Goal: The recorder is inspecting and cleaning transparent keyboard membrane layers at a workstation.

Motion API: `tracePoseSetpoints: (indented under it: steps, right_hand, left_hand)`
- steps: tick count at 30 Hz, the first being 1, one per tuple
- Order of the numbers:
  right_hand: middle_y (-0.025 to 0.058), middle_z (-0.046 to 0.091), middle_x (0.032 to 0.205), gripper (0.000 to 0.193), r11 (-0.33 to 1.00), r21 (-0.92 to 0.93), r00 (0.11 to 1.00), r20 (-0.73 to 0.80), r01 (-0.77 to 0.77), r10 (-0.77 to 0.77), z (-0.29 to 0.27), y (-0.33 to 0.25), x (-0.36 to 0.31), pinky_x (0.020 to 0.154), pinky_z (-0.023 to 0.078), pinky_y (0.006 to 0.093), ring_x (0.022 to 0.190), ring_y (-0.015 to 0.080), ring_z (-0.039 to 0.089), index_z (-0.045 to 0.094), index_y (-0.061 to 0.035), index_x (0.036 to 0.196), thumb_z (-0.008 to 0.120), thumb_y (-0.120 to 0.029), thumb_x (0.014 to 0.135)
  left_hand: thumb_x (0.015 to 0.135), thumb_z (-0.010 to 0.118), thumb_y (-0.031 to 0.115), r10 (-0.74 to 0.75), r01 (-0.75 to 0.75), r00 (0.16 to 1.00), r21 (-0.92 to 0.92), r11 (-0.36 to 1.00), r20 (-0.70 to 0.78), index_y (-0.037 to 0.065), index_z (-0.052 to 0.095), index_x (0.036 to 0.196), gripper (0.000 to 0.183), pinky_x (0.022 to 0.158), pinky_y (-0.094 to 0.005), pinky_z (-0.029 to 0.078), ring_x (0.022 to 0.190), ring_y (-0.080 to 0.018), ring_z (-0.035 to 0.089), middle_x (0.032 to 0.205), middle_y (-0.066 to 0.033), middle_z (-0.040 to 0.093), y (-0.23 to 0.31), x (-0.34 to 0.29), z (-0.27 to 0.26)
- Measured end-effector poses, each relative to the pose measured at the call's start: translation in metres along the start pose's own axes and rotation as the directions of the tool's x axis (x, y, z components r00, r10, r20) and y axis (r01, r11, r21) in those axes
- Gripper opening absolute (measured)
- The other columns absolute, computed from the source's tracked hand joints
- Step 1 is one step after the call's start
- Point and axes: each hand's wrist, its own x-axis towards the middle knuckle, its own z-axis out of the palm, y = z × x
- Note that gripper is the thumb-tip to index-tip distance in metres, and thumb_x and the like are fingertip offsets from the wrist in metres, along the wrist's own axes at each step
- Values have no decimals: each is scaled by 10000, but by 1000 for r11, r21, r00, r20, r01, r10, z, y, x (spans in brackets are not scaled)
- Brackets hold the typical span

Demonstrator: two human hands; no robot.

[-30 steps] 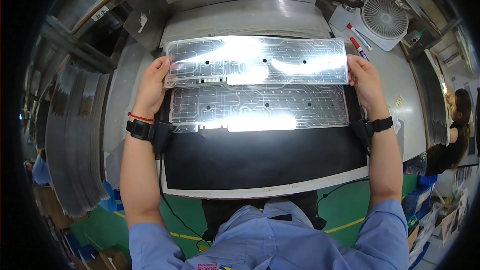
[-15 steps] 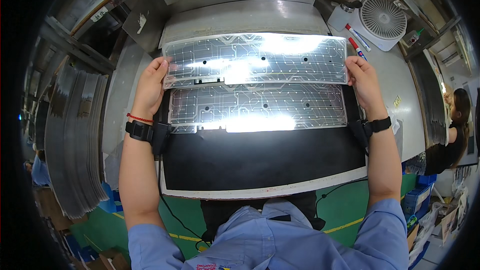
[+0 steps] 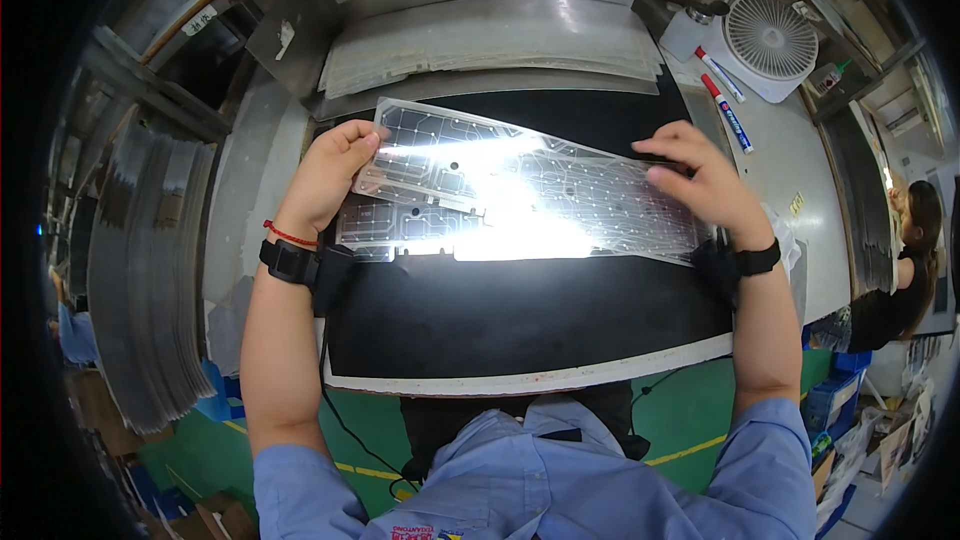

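Note:
My left hand (image 3: 328, 165) pinches the left end of a clear keyboard membrane sheet (image 3: 420, 152) between thumb and fingers. Printed with fine light circuit lines and a few black dots, this sheet slants down toward the right. Under it, a second clear membrane sheet (image 3: 380, 222) lies flat on the black mat (image 3: 520, 320); glare hides much of both. Over the right end of the sheets hovers my right hand (image 3: 708, 175), open, with its fingers apart and slightly blurred; it appears to hold nothing.
Behind the mat, a pile of clear sheets (image 3: 400, 68) lies on a metal surface. At the back right are a white fan (image 3: 770, 35), a bottle (image 3: 688, 35) and two markers, the nearer one a blue-and-red marker (image 3: 730, 118). Tall stacked sheets (image 3: 150, 270) stand left; a person (image 3: 912, 260) sits right.
My right hand has released the upper sheet and moved left. The sheet's left end has shifted right in my left hand, and its right end has dropped onto the lower sheet.

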Motion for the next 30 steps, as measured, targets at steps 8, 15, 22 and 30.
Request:
tracePoseSetpoints:
  steps: [8,15,22,30]
  right_hand:
    - [98,534,1098,406,969,-243,985,172,34,9,8,-18,0,905,413,325,1040,259,444,690,-116,1228,718,-220,836]
    - [122,569,1112,373,954,-286,986,157,93,-49,5,-21,-1,886,453,331,1046,274,500,710,-104,1183,739,-200,823]
    - [33,634,1011,196,985,151,943,-306,-83,126,-4,30,-7,779,464,256,848,119,581,709,-36,1040,717,-120,863]
    - [37,671,965,367,703,706,709,-451,-90,543,-7,34,-1,713,456,242,790,88,574,656,-3,1143,489,-314,1039]
  left_hand:
    - [1025,514,149,-17,18,999,30,999,-28,7,618,1102,192,688,-206,494,752,-46,587,879,11,642,-1,1,2]
    - [1021,523,158,-30,30,1000,25,999,-5,23,612,1101,181,719,-223,503,795,-74,613,920,-19,664,-3,2,-4]
    - [1025,519,182,35,-36,999,-26,999,-30,36,595,1124,192,718,-214,496,801,-73,609,930,-19,662,-4,2,-10]
    - [1038,481,177,111,-122,983,-70,990,-145,17,587,1160,227,703,-231,507,782,-81,608,989,-58,676,-4,2,-29]
